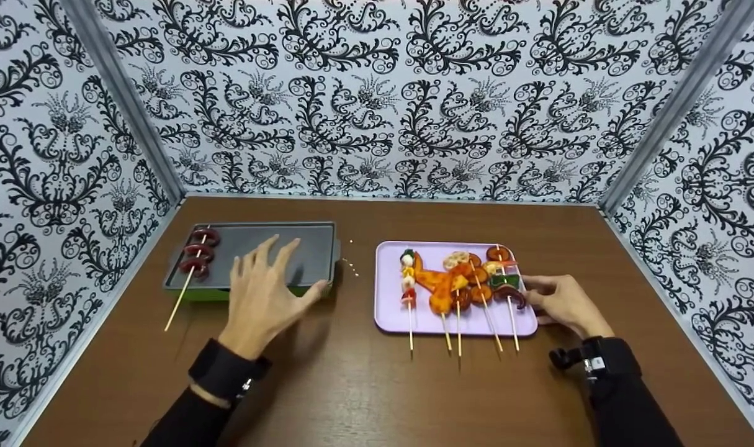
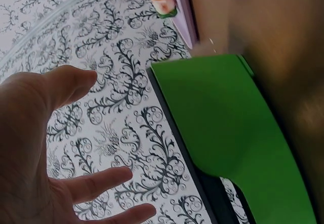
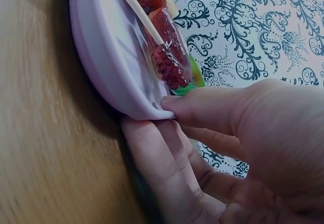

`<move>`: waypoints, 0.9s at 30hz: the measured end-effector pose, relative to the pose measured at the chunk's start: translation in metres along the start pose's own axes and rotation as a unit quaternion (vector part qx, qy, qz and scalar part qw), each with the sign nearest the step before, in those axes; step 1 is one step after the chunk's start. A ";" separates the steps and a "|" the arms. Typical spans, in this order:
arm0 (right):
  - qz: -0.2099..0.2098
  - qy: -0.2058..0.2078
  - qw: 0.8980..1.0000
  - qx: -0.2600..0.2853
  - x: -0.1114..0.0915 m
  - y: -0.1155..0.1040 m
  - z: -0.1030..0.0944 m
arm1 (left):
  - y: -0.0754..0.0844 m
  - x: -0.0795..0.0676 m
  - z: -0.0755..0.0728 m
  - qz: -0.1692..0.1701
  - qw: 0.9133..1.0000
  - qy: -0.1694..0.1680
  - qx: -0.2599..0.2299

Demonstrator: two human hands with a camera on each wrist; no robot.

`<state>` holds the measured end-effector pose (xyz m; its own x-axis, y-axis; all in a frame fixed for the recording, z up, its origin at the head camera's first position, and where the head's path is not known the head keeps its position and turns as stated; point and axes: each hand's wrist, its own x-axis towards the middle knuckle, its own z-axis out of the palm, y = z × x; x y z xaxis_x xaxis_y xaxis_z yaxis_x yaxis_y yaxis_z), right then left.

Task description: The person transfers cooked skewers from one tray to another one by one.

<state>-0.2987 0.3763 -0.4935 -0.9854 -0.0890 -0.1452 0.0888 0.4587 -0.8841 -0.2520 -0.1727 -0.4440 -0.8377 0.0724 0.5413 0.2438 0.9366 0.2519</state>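
My left hand (image 1: 262, 298), fingers spread and thumb apart, hovers over the front of a grey-topped grill (image 1: 308, 248) with a green body (image 2: 212, 113). It holds nothing. Across the grill's left side lies a skewer of dark red curled pieces (image 1: 198, 251), its stick jutting over the front edge. My right hand (image 1: 566, 304) pinches the right rim of a pink tray (image 1: 389, 264), thumb on top and fingers beneath, as the right wrist view shows. Several food skewers lie on that tray, among them orange flat pieces (image 1: 439, 288) and a dark red tentacle piece (image 3: 172, 64).
The brown table (image 1: 364, 385) carries both the grill and the tray, with a gap between them. Small pale crumbs (image 1: 352, 267) are scattered in that gap. Patterned walls (image 1: 377, 112) enclose the table at the back and both sides.
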 end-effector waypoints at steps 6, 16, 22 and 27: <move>-0.010 -0.001 1.000 -0.001 -0.001 0.000 0.000 | -0.017 -0.005 -0.006 -0.013 1.000 0.007 0.007; -0.010 -0.005 1.000 -0.004 -0.003 -0.002 0.000 | -0.042 -0.011 -0.017 -0.042 0.999 0.029 0.006; -0.005 -0.004 1.000 0.001 -0.001 0.000 0.001 | -0.049 -0.011 -0.024 -0.069 0.997 0.023 0.003; -0.006 0.002 1.000 -0.003 0.001 0.002 0.001 | -0.056 -0.012 -0.031 -0.096 0.995 0.019 -0.002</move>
<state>-0.2997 0.3759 -0.4959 -0.9868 -0.0913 -0.1340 0.0771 0.4628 -0.8831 -0.2408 -0.2371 -0.4396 -0.8500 -0.1218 0.5125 0.0818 0.9306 0.3568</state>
